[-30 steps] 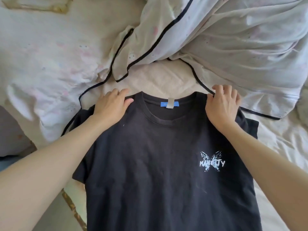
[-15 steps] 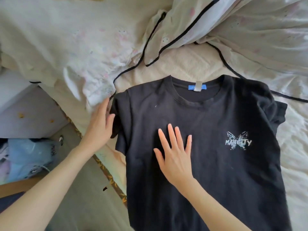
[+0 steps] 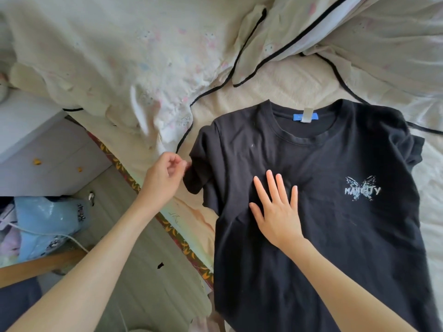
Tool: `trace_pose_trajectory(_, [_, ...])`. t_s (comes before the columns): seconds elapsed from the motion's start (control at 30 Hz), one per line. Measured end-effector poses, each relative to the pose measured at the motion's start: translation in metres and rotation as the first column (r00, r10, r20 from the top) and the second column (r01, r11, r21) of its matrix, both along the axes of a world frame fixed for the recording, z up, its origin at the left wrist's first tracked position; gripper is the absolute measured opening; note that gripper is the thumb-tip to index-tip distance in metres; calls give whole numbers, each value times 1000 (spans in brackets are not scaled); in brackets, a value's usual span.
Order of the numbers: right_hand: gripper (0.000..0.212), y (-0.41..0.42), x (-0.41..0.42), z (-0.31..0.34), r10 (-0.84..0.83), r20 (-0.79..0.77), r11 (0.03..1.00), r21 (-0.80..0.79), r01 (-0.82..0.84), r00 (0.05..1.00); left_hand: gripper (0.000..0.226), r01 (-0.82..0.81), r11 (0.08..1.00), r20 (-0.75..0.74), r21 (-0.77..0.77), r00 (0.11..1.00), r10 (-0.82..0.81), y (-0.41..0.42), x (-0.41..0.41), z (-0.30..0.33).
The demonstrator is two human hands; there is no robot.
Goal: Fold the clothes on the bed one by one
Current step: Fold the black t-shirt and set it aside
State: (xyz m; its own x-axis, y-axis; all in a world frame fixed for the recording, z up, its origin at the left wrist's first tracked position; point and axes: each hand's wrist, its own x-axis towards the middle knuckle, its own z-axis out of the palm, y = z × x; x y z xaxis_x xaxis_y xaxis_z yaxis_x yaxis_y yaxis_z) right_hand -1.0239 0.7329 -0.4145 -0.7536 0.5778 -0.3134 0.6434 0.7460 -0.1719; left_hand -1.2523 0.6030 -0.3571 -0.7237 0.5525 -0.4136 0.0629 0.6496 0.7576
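Black cotton T-shirt (image 3: 323,224) lies face up, flat on the cream bed sheet (image 3: 282,85). It looks light, soft and limp, so take it at sleeve hems. Your right hand (image 3: 275,212) presses flat on its chest; your left hand (image 3: 163,178) pinches the sleeve edge (image 3: 194,178).

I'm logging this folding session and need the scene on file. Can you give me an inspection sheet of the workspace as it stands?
Surface: bed with a cream sheet, its patterned edge at the left.
Job's things: black T-shirt lying front up, collar away from the person, butterfly print on the chest, not yet folded.
Clutter: rumpled pale duvet with black piping, above and left of the shirt.
Hands: left hand pinches the shirt's sleeve edge; right hand lies flat, fingers spread, on the chest.
Cables: white cord on the floor at left.
Surroundings: white drawer unit, blue bag, wooden floor.
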Motion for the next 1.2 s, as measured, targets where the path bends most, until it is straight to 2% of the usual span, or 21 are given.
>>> trace_pose_trajectory(0.07, [64, -7, -3, 8, -64, -23, 996, -60, 63, 998, 21, 28, 999, 110, -31, 994, -24, 0, 7, 5])
trace_pose_trajectory(0.13, [68, -18, -7, 16, -158, -78, 981, -126, 148, 984, 36, 78, 994, 120, -75, 990, -69, 2, 17, 4])
trace_pose_trajectory(0.2, [69, -32, -13, 28, -266, -128, 938, -264, 226, 956, 32, 75, 993, 31, -92, 997, -73, 3, 23, 4])
trace_pose_trajectory(0.27, [64, -45, -22, 41, -270, -187, 916, -352, 193, 944, 21, 44, 996, -24, -72, 999, -46, 2, 20, 10])
trace_pose_trajectory(0.37, [64, -58, -33, 47, -165, -185, 947, -304, 104, 969, 8, -14, 1000, -43, -8, 999, 14, -13, 6, 28])
trace_pose_trajectory(0.5, [69, -62, -49, 42, -130, -136, 972, -212, 100, 982, 9, -309, 938, 72, 157, 951, 301, -43, -30, 43])
trace_pose_trajectory(0.57, [70, -63, -55, 39, -104, -82, 978, -192, 87, 991, 8, -356, 923, 110, 150, 933, 342, -48, -42, 44])
trace_pose_trajectory(0.73, [61, -62, -56, 35, -41, 9, 997, -67, 41, 999, 19, -329, 942, 168, 70, 934, 314, -38, -44, 38])
trace_pose_trajectory(0.8, [58, -59, -54, 36, -18, 17, 999, -41, 18, 1000, 25, -255, 966, 96, 27, 963, 252, -37, -45, 34])
trace_pose_trajectory(0.9, [58, -51, -51, 37, 57, 71, 998, -39, -54, 996, 33, -17, 989, -45, -145, 999, 10, -41, -41, 35])
trace_pose_trajectory(0.97, [59, -45, -49, 39, 92, 111, 994, -75, -84, 990, 28, 28, 978, -89, -207, 995, -47, -41, -37, 43])
trace_pose_trajectory(1.1, [55, -33, -44, 45, 112, 10, 987, -116, -110, 994, 20, 14, 996, -203, -84, 979, -31, -14, -22, 81])
trace_pose_trajectory(1.17, [59, -26, -33, 50, 22, -22, 984, -177, -26, 1000, 19, 75, 997, -162, 27, 984, -70, 15, -2, 98])
trace_pose_trajectory(1.2, [59, -23, -25, 53, -42, -33, 980, -196, 35, 999, 18, 128, 987, -93, 97, 988, -119, 30, 10, 103])
